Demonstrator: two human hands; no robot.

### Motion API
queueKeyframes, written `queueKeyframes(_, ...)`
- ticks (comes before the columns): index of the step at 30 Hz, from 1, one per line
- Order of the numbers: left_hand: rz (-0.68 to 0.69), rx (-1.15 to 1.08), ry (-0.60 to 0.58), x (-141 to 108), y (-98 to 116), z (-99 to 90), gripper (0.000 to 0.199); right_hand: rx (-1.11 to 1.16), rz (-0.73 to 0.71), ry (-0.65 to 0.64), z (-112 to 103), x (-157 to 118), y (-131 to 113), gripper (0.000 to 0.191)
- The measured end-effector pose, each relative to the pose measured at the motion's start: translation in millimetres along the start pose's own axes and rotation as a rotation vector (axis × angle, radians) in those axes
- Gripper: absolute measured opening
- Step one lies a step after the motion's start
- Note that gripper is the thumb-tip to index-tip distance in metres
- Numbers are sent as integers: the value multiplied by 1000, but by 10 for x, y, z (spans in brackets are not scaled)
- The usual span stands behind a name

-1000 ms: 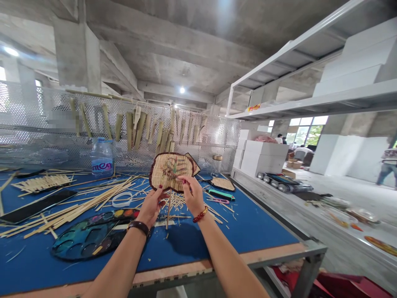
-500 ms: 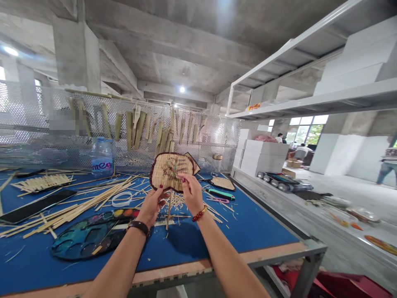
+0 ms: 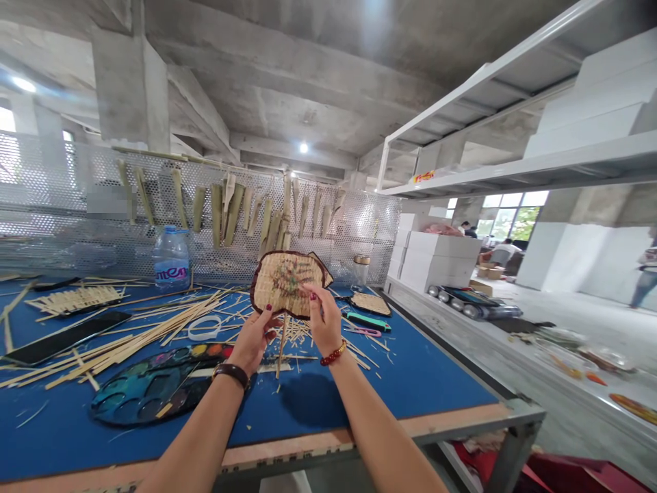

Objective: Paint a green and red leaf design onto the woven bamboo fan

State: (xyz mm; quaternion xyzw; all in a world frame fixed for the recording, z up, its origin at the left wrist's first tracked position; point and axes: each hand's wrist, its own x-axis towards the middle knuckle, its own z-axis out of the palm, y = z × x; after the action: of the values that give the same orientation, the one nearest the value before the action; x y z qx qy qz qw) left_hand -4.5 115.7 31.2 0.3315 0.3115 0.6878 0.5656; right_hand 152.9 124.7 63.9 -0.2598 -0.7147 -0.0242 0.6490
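Note:
A woven straw hand fan (image 3: 277, 277) with a dark brown edge and a painted green and red pattern is held upright above the table. My left hand (image 3: 255, 337) grips its lower left edge, thumb in front and fingers behind. Below the fan its thin stick handle (image 3: 281, 346) points down. My right hand (image 3: 324, 318) is at the fan's right side, fingers stretched toward the painted face and thumb apart; whether the fingertips touch is hard to tell. Part of a second dark-edged woven piece (image 3: 327, 275) shows behind the fan.
On the blue table (image 3: 410, 383) lie a paint palette (image 3: 136, 387), loose bamboo strips (image 3: 148, 332), a black phone-like slab (image 3: 66, 340), a white tape ring (image 3: 204, 329), a green cutter (image 3: 368, 320) and a small woven piece (image 3: 370, 303). A water bottle (image 3: 172, 260) and glass jar (image 3: 360, 272) stand behind.
My right hand has shifted slightly right and its fingers have opened out over the painted face. The fan stays in my left hand. The view has turned slightly left.

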Motion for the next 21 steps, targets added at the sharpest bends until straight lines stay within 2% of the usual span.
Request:
queueKeyframes(5, 35, -109, 77, 21, 98, -54, 22, 52, 76, 188, -49, 21, 25, 29)
queueKeyframes(11, 134, -263, 166, -41, 416, -119, 9, 150, 176, 224, -35, 40, 117, 27)
queueKeyframes(13, 169, -284, 173, -114, 579, -150, 8, 154, 210, 146, 13, 15, 120, 25)
queueKeyframes(16, 243, -282, 209, -284, 909, -284, 13, 157, 261, -77, 136, -70, 74, 21)
queueKeyframes(19, 319, -268, 295, -501, 1277, -561, 23, 197, 301, -288, 301, -177, -22, 20)
queueKeyframes(21, 350, -251, 373, -640, 1464, -798, 27, 256, 325, -368, 430, -220, -105, 21)
